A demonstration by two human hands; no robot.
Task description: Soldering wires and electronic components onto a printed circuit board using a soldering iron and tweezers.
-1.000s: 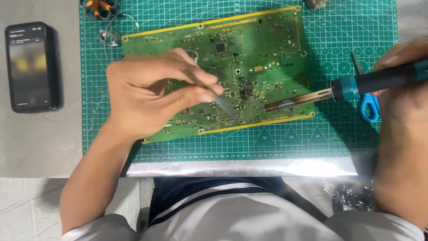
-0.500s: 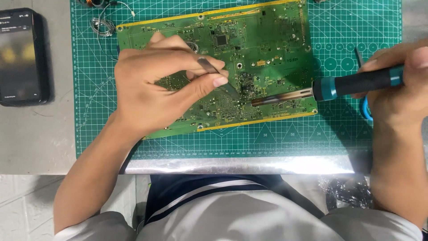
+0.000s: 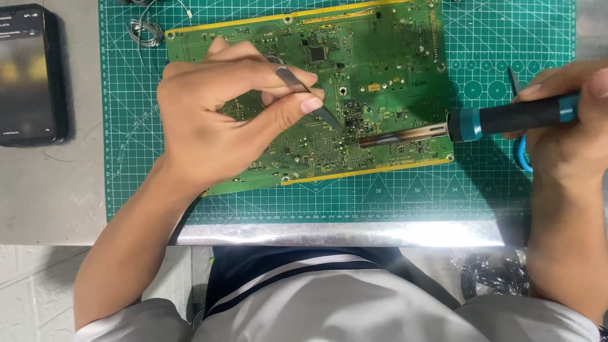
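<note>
Bare forearms, short grey sleeves (image 3: 136, 320), grey top with dark navy collar band (image 3: 285, 269)

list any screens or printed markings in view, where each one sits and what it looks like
Phone: far left on the grey table, a black rectangle, its screen dimly lit.
Cutting mat: under the circuit board, green with white printed grid lines, circles and scale marks.

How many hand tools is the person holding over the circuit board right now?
2: tweezers pinched in the left hand above the green circuit board, and a soldering iron gripped by the right hand, its tip on the board.
</note>
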